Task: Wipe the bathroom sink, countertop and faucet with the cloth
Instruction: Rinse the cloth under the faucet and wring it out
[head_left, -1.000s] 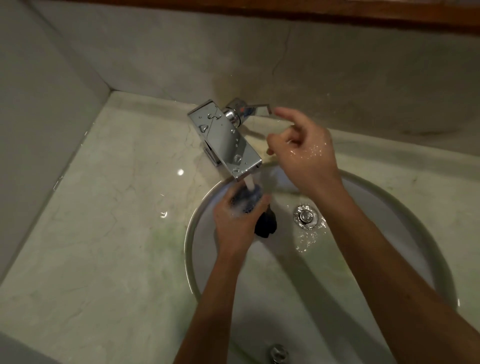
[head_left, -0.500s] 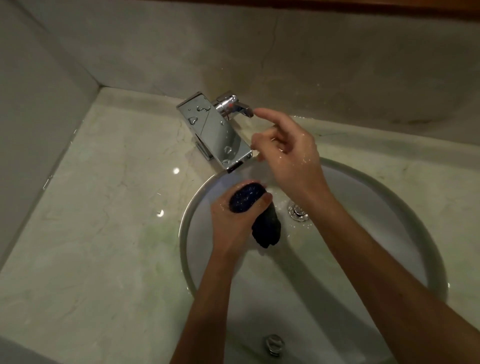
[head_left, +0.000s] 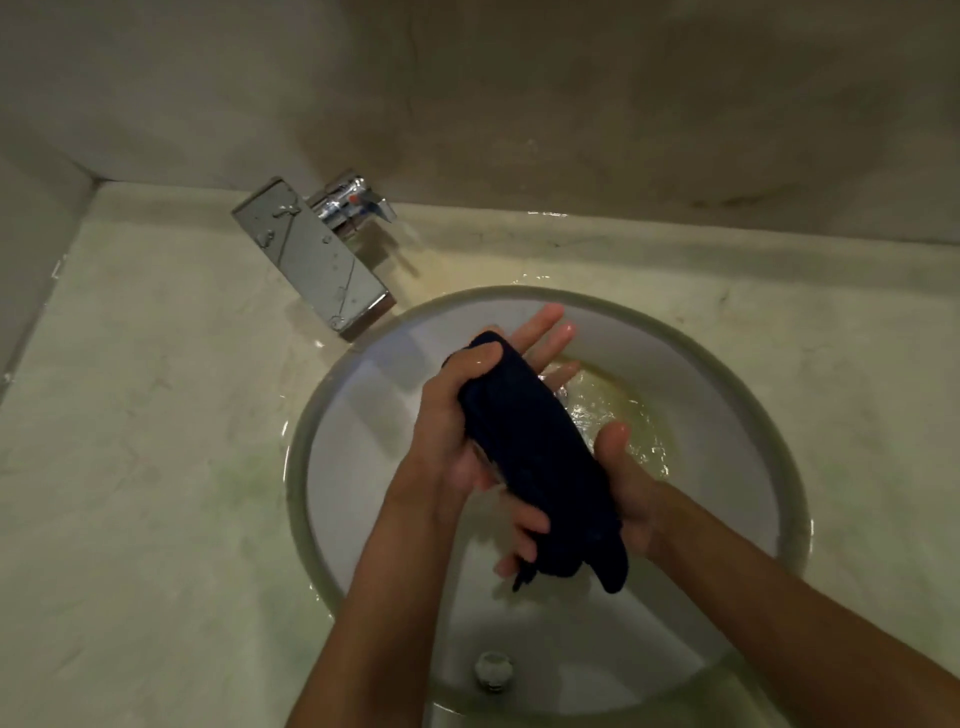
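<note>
left hand (head_left: 457, 415) fingers curled, gripping; right hand (head_left: 613, 467) cupped beneath, fingers extended.

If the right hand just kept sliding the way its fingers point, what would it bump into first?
Likely the far wall of the sink, just beyond the right hand cradling the cloth; depth is hard to judge.
</note>
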